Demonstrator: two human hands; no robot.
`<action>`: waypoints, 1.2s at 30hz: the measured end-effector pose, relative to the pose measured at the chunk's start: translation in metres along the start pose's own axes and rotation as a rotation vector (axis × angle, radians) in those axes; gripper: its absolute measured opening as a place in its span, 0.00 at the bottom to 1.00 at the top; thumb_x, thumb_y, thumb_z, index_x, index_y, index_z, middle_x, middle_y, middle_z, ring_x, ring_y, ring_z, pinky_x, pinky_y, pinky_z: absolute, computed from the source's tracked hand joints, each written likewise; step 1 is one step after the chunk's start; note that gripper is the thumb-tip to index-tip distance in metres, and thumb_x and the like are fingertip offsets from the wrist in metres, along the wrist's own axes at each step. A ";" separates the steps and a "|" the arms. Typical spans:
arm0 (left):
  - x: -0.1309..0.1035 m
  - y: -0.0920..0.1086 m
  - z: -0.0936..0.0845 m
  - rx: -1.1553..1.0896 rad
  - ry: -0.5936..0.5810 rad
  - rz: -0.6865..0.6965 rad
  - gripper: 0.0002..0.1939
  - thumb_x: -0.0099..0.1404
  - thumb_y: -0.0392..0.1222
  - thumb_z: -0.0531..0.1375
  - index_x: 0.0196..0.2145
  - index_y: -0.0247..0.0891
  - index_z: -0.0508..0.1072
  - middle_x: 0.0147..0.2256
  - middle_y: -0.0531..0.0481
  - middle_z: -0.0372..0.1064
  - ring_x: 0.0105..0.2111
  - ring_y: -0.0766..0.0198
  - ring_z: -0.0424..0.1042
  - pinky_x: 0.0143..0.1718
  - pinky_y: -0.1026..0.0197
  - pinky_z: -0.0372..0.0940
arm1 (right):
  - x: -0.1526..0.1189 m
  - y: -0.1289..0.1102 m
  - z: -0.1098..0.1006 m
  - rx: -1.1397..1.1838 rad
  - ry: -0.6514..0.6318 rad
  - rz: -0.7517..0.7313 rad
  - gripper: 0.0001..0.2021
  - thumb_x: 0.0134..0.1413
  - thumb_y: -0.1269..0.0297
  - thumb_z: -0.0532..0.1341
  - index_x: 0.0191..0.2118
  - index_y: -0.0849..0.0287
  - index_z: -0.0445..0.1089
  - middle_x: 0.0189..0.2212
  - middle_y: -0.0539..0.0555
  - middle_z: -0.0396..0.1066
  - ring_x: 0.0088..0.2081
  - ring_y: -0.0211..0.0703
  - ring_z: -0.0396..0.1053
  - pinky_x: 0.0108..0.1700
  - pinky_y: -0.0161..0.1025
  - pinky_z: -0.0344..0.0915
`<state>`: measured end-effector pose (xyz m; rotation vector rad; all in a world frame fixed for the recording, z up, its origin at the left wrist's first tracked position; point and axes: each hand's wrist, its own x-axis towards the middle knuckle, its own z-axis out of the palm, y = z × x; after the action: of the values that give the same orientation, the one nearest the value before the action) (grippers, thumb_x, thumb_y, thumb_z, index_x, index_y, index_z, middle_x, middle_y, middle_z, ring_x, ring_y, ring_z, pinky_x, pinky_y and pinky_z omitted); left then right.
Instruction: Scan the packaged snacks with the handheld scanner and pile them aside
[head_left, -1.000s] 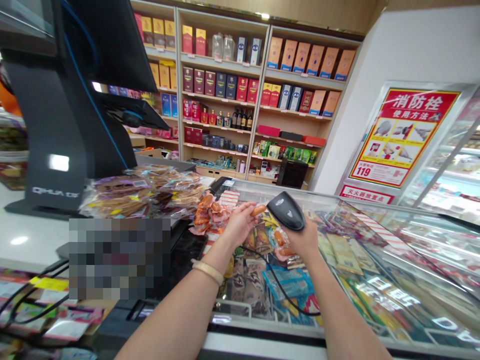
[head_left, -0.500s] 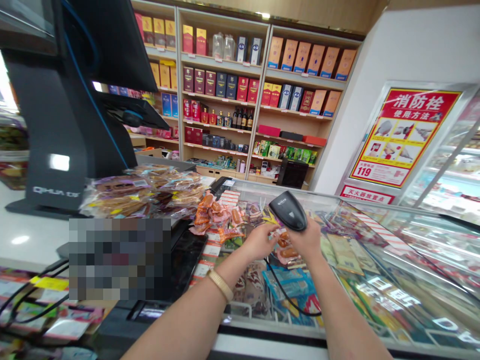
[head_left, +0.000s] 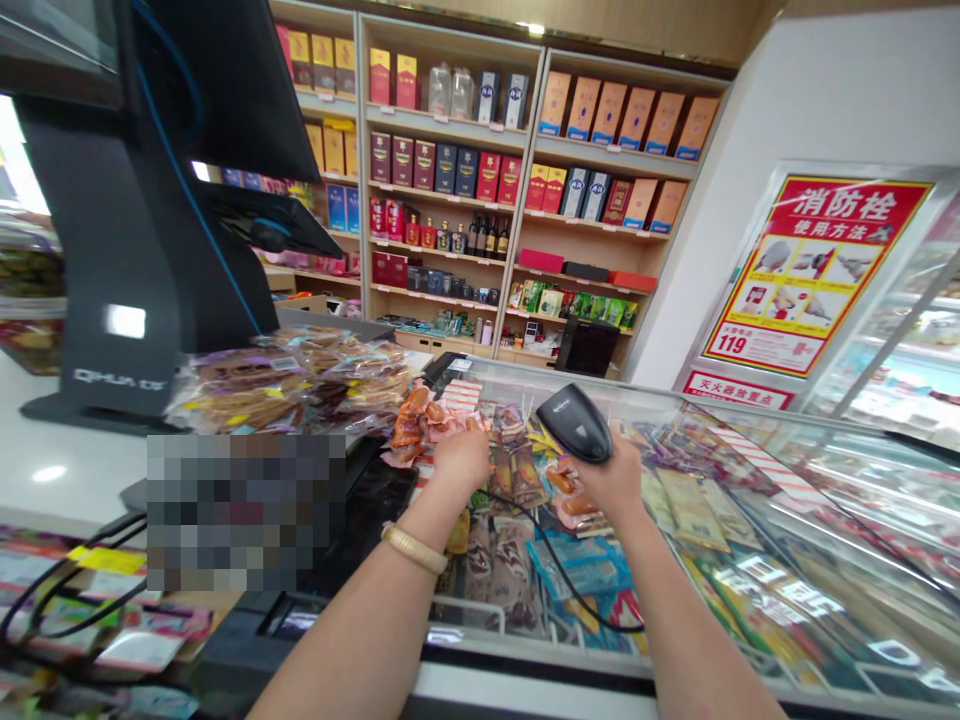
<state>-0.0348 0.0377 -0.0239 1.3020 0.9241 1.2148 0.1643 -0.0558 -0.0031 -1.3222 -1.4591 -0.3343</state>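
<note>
My right hand [head_left: 611,480] is wrapped round a black barcode scanner [head_left: 575,424], whose cable curves down below it. Orange-and-pink sausage packets [head_left: 574,500] lie just under and left of that hand, on the glass case. My left hand [head_left: 461,460], with a golden bracelet [head_left: 414,548] on its wrist, is at the right edge of another pile of sausage packets [head_left: 414,425]. Its fingers are largely hidden behind the back of the hand, so what they hold, if anything, cannot be made out.
A black register stand [head_left: 135,270] rises at the left, with clear bags of brown snacks [head_left: 247,390] beside it. The glass display case [head_left: 675,400] holds packaged food. Behind are shelves [head_left: 450,120] of boxes and bottles. A red poster [head_left: 817,270] hangs at the right.
My left hand has moved left, away from the packets beneath the scanner, to the pile at the left. My right hand has stayed nearly in place with the scanner.
</note>
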 end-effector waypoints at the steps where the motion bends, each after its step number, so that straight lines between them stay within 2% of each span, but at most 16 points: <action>1: 0.000 -0.001 0.002 0.054 0.012 0.011 0.22 0.38 0.21 0.66 0.20 0.41 0.58 0.20 0.56 0.52 0.39 0.50 0.70 0.40 0.57 0.61 | 0.000 0.000 0.000 0.000 -0.001 -0.003 0.06 0.42 0.61 0.59 0.24 0.57 0.67 0.20 0.49 0.68 0.23 0.41 0.64 0.27 0.35 0.59; 6: 0.002 0.004 0.014 0.282 0.021 0.074 0.20 0.35 0.21 0.65 0.16 0.41 0.61 0.17 0.57 0.54 0.30 0.58 0.67 0.33 0.63 0.57 | 0.000 -0.001 0.000 -0.005 0.003 0.019 0.06 0.41 0.60 0.59 0.25 0.56 0.68 0.21 0.49 0.69 0.24 0.42 0.65 0.28 0.36 0.60; 9: 0.005 0.009 0.021 0.338 0.056 0.164 0.17 0.38 0.26 0.67 0.23 0.41 0.66 0.19 0.59 0.59 0.25 0.65 0.62 0.29 0.66 0.54 | 0.001 0.000 0.000 0.014 0.005 0.036 0.07 0.41 0.61 0.59 0.28 0.57 0.70 0.22 0.50 0.71 0.25 0.43 0.67 0.29 0.36 0.61; 12: 0.007 0.011 0.025 0.267 0.123 0.283 0.16 0.42 0.32 0.67 0.27 0.40 0.65 0.21 0.61 0.60 0.22 0.68 0.59 0.27 0.67 0.52 | 0.001 0.001 0.001 0.033 -0.038 0.044 0.08 0.41 0.61 0.59 0.30 0.57 0.71 0.23 0.51 0.73 0.26 0.44 0.68 0.29 0.36 0.62; 16: 0.007 0.012 0.028 0.142 0.182 0.385 0.16 0.44 0.32 0.67 0.28 0.40 0.64 0.22 0.60 0.60 0.24 0.69 0.59 0.28 0.67 0.53 | 0.000 0.000 0.003 0.077 -0.167 0.010 0.08 0.39 0.63 0.60 0.30 0.56 0.72 0.24 0.51 0.74 0.26 0.44 0.68 0.30 0.37 0.64; 22: 0.002 0.018 0.030 0.085 0.206 0.417 0.14 0.45 0.28 0.65 0.27 0.39 0.65 0.25 0.57 0.60 0.27 0.69 0.59 0.29 0.68 0.53 | -0.001 -0.008 0.005 0.072 -0.301 0.020 0.06 0.40 0.64 0.61 0.28 0.57 0.73 0.24 0.52 0.74 0.25 0.44 0.69 0.28 0.36 0.63; 28: -0.005 0.024 0.031 0.072 0.169 0.453 0.13 0.44 0.23 0.61 0.23 0.38 0.65 0.25 0.56 0.61 0.28 0.68 0.59 0.30 0.67 0.52 | -0.003 -0.007 0.008 0.028 -0.316 0.012 0.06 0.37 0.64 0.60 0.27 0.58 0.72 0.22 0.51 0.74 0.24 0.44 0.69 0.27 0.36 0.62; 33: -0.006 0.025 0.032 0.130 0.173 0.491 0.14 0.45 0.22 0.59 0.23 0.39 0.64 0.24 0.57 0.60 0.27 0.67 0.59 0.30 0.66 0.52 | -0.002 -0.007 0.008 0.057 -0.335 0.041 0.07 0.37 0.63 0.60 0.26 0.57 0.71 0.22 0.51 0.73 0.23 0.43 0.68 0.26 0.36 0.62; 36: -0.006 0.024 0.032 0.157 0.187 0.468 0.14 0.44 0.22 0.60 0.24 0.39 0.65 0.23 0.57 0.59 0.26 0.67 0.58 0.29 0.66 0.52 | -0.002 -0.008 0.007 0.083 -0.340 0.062 0.07 0.38 0.62 0.61 0.26 0.58 0.71 0.22 0.51 0.73 0.24 0.44 0.68 0.26 0.36 0.62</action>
<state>-0.0079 0.0231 0.0023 1.6078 0.8863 1.6745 0.1541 -0.0540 -0.0036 -1.4009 -1.6881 -0.0065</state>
